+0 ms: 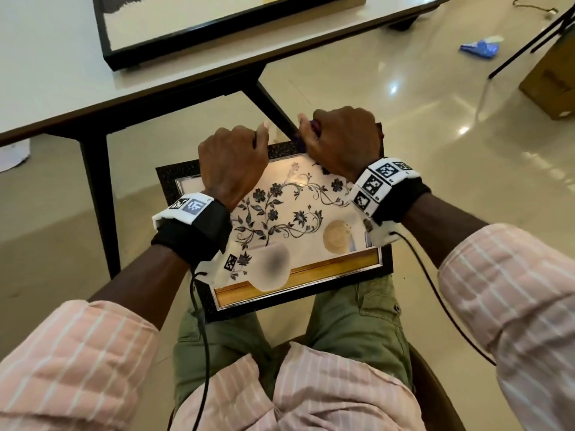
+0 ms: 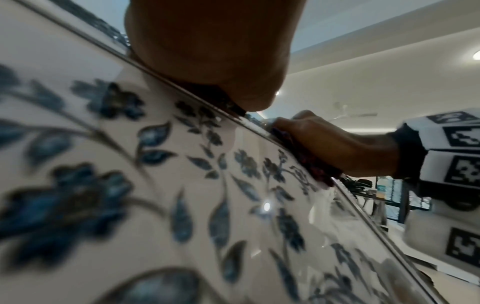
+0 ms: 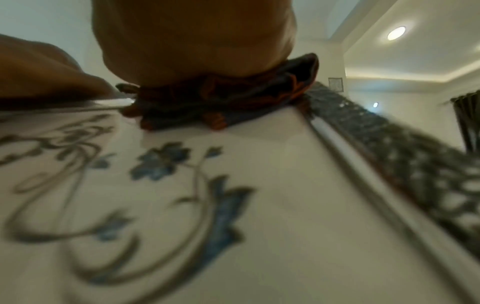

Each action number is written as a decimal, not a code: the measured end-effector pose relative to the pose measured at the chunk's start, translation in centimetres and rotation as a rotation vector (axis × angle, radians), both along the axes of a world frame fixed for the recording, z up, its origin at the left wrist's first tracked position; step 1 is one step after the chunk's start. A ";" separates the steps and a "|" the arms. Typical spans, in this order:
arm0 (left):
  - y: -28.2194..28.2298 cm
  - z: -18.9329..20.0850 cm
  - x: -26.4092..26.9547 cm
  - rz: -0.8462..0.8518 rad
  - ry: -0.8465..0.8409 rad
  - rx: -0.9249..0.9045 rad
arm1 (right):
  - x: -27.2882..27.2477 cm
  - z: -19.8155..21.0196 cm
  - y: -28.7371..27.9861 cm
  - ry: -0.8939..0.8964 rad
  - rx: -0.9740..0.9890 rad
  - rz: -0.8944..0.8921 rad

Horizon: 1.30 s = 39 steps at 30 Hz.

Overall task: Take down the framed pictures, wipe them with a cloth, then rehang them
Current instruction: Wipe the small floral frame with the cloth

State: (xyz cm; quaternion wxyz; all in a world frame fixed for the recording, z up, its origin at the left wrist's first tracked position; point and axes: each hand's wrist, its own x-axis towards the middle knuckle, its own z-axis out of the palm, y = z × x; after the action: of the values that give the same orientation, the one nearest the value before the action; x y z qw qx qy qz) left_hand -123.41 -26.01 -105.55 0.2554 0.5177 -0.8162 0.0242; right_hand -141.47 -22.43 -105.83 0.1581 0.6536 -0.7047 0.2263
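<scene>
A framed picture [image 1: 280,225] with blue flowers on cream and a dark ornate frame lies tilted on my lap. My left hand [image 1: 233,160] grips its top edge, fingers curled over the far side. My right hand [image 1: 342,141] holds a bunched dark cloth [image 3: 221,102] with orange-red patches and presses it on the glass at the picture's top right corner. From the left wrist the picture [image 2: 155,185] fills the frame, with my right hand [image 2: 337,148] and the cloth [image 2: 311,162] at its edge. The right wrist view shows the glass [image 3: 207,195] and frame border [image 3: 415,164].
A white table [image 1: 56,73] with dark legs stands just ahead, bearing a larger black-framed picture [image 1: 217,29]. On the shiny floor to the right lie a blue wrapper [image 1: 479,48], a tripod leg [image 1: 529,42] and a cardboard box [image 1: 553,76].
</scene>
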 end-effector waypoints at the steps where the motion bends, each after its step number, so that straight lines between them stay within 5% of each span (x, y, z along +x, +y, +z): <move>1: 0.2 0.0 -0.7 -0.022 0.002 0.009 | 0.6 -0.2 -0.1 0.017 -0.001 0.035; 5: 0.0 0.2 -1.3 -0.125 -0.017 0.092 | -0.8 -0.5 -0.1 0.042 0.020 0.103; 9: -0.7 -0.5 -0.5 -0.152 -0.120 0.042 | -5.3 -0.6 0.7 -0.056 -0.040 -0.084; 15: -0.8 -0.8 -1.3 -0.184 -0.120 0.077 | -5.1 -1.9 1.6 -0.782 0.019 -0.548; 24: -0.1 -1.1 -4.2 -0.198 -0.126 0.113 | -6.2 -1.0 1.5 -1.238 -0.083 -0.526; 30: -0.1 -1.2 -4.7 -0.177 -0.128 0.169 | -3.6 -4.0 3.6 -1.089 -0.059 -0.548; 35: 0.1 -1.3 -4.9 -0.186 -0.125 0.187 | -4.4 -2.8 2.7 -1.209 -0.071 -0.525; 39: 0.4 -1.7 -5.2 -0.181 -0.082 0.178 | -4.2 -3.4 2.6 -1.129 -0.032 -0.451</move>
State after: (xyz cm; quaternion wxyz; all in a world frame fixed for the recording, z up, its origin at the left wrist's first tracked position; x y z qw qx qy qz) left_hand -128.64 -25.58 -107.27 0.1759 0.4612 -0.8682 -0.0501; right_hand -145.67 -19.80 -109.28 -0.1865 0.2649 -0.7972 0.5094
